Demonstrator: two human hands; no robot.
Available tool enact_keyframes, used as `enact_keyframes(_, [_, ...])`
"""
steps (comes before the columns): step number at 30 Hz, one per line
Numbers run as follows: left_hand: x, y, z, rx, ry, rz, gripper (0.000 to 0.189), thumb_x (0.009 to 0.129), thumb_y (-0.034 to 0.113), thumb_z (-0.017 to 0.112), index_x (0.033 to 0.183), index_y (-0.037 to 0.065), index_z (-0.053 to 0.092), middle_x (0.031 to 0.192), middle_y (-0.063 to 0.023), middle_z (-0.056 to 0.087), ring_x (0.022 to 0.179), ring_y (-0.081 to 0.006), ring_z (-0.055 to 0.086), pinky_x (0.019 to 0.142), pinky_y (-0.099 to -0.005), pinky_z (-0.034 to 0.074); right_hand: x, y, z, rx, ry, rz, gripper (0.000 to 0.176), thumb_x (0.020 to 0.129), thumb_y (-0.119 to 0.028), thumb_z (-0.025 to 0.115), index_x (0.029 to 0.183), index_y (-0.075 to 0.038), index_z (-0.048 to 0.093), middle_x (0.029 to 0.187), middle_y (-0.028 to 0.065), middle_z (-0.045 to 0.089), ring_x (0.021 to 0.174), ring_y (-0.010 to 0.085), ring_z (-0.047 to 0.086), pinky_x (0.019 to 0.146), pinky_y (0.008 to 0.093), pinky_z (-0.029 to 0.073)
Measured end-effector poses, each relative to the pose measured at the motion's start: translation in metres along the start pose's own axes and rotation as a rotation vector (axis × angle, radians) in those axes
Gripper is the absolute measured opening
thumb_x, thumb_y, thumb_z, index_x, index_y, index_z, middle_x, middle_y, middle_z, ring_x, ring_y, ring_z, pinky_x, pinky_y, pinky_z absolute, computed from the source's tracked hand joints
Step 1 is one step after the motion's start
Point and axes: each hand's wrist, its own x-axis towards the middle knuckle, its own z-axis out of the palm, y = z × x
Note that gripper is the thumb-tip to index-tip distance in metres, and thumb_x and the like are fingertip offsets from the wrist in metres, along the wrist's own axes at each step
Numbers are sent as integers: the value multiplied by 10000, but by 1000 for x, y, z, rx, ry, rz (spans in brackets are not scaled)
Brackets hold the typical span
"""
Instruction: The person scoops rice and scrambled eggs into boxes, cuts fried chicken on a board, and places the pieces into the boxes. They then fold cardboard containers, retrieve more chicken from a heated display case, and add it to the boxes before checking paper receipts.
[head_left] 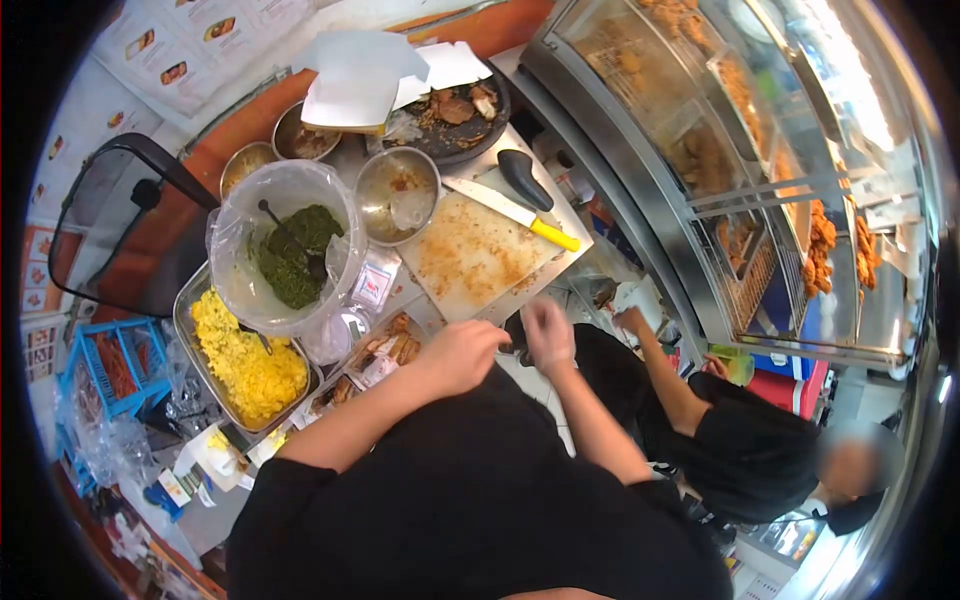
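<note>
In front of my body, my left hand (pixel 462 354) is closed, its fingertips pressed together and pointing right. Close by, my right hand (pixel 548 333) is raised with curled fingers, slightly blurred. Whatever either may hold is too small to make out. Beyond them lies a cutting board (pixel 475 250) smeared with brown crumbs. A knife with a yellow handle (pixel 553 236) rests across its far side, beside a black, rounded object (pixel 524 178). Left of the board stands a steel bowl (pixel 397 195) with some residue. Pieces of cooked meat (pixel 400 345) lie near my left forearm.
A clear-lined tub of green paste (pixel 300 255) and a metal tray of yellow rice (pixel 240 365) stand left. A round dark pan (pixel 460 115) holds meat at the back. A glass display case (pixel 680 150) runs along the right. A co-worker (pixel 745 440) stands at right.
</note>
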Motion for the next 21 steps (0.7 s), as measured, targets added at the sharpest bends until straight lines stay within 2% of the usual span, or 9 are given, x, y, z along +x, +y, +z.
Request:
enact_keyframes(2, [-6,-3,-17,74,91,-145,193,863,59,591,1043,50,659,1010,-136,675,940,-349,640,841,-436,511,84,-18,1,-30,-151,-16,231,906,-198,644,1092,-61,656,941,191,685,841,377,663,781,437,525])
enact_keyframes(6, [-4,5,-32,148,261,-351,156,890,58,586,1025,31,660,994,-150,673,940,-360,636,837,-429,507,236,-46,43,-90,-25,-532,240,881,-150,618,1098,-59,661,1018,200,690,968,409,646,889,481,510])
enact_keyframes(8, [2,16,-28,167,421,-566,153,905,45,586,1035,20,662,973,-157,667,924,-354,644,820,-420,510,291,-83,47,-98,-205,-546,275,895,-161,605,1141,-47,645,1123,223,665,1086,396,616,957,469,484])
enact_keyframes(10, [15,26,-19,157,513,-693,154,917,35,582,1049,15,659,980,-151,668,924,-332,654,815,-395,511,342,-103,73,-251,-293,-508,273,891,-177,613,1130,-48,647,1127,227,664,1100,394,616,976,477,478])
enact_keyframes(11, [19,32,-12,115,591,-793,155,930,26,579,1063,9,656,987,-146,669,925,-310,664,811,-370,511,356,-119,77,-279,-320,-423,283,884,-205,631,1114,-41,645,1098,230,667,1073,400,621,961,478,483])
enact_keyframes(12, [24,37,-5,142,588,-824,155,930,26,579,1063,9,656,987,-146,669,925,-310,664,811,-370,511,379,-100,112,-236,-186,-552,269,879,-237,650,1057,-35,661,1084,220,676,1064,388,632,937,463,501])
enact_keyframes(14, [36,42,8,132,635,-918,156,941,28,581,1075,5,657,992,-146,676,931,-287,675,831,-363,514,403,-102,128,-400,-140,-692,215,884,-192,626,1012,-27,679,1092,201,684,1073,365,644,931,444,516])
enact_keyframes(17, [53,51,24,161,622,-915,159,925,30,592,1069,9,657,1023,-164,675,964,-340,658,852,-381,514,427,-109,133,-416,-268,-720,180,886,-138,587,980,-25,690,1083,184,692,1065,343,655,916,433,528])
enact_keyframes(21, [63,54,40,82,575,-928,163,928,45,594,1075,8,655,1027,-166,674,983,-346,655,861,-383,513,412,-103,110,-336,-166,-776,169,868,-78,562,968,-42,693,1007,163,697,981,318,667,841,415,545])
